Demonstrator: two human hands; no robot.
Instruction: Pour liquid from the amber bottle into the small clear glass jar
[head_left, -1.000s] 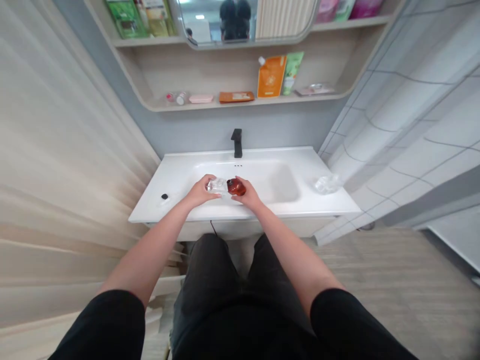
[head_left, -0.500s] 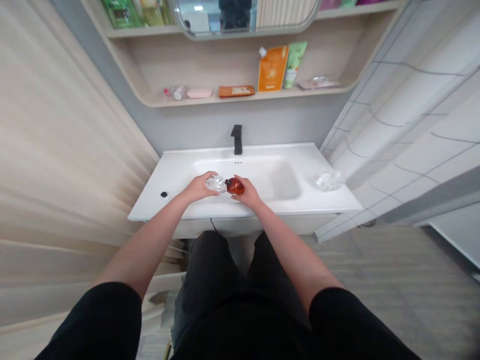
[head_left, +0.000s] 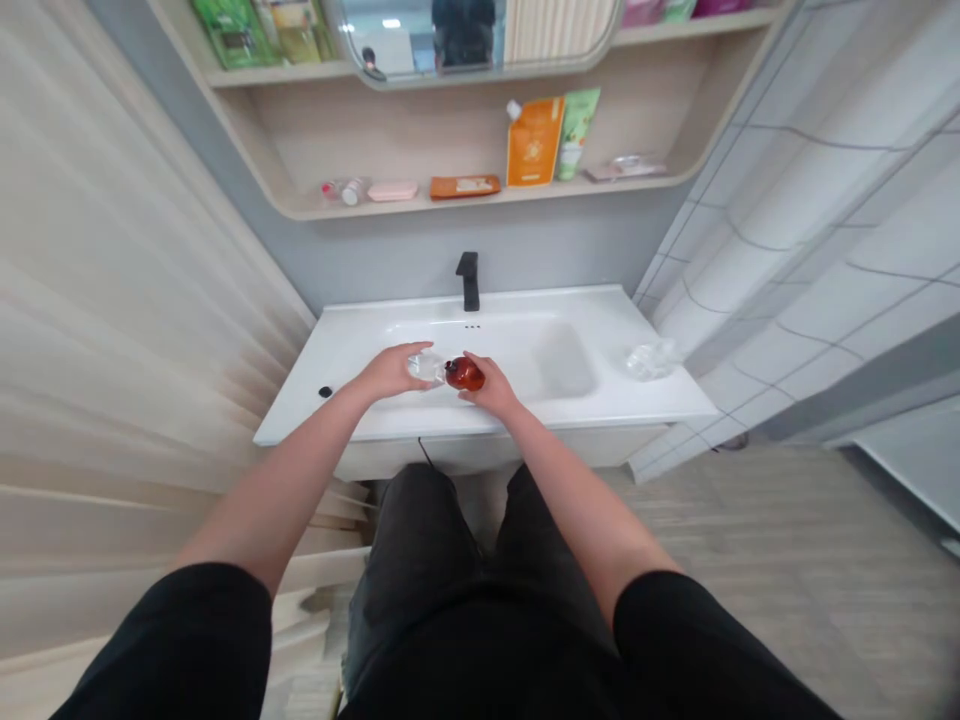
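Left hand (head_left: 390, 372) had fingers around a clear plastic container (head_left: 426, 369); right hand (head_left: 492, 388) gripped a translucent red bottle (head_left: 466, 375), neck toward the container. Both were over the front of the white sink basin (head_left: 566, 362), below the black faucet (head_left: 469, 280). Couldn't tell if they touched.

A pale curtain (head_left: 112, 250) hangs at left, white tiles (head_left: 810, 275) at right. A mirror (head_left: 480, 40) is at the top. The lower-right floor (head_left: 757, 560) is gray-brown.

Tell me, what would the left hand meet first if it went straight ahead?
Past the clear item in the left hand, probably the red bottle in the right hand; depth is unclear.
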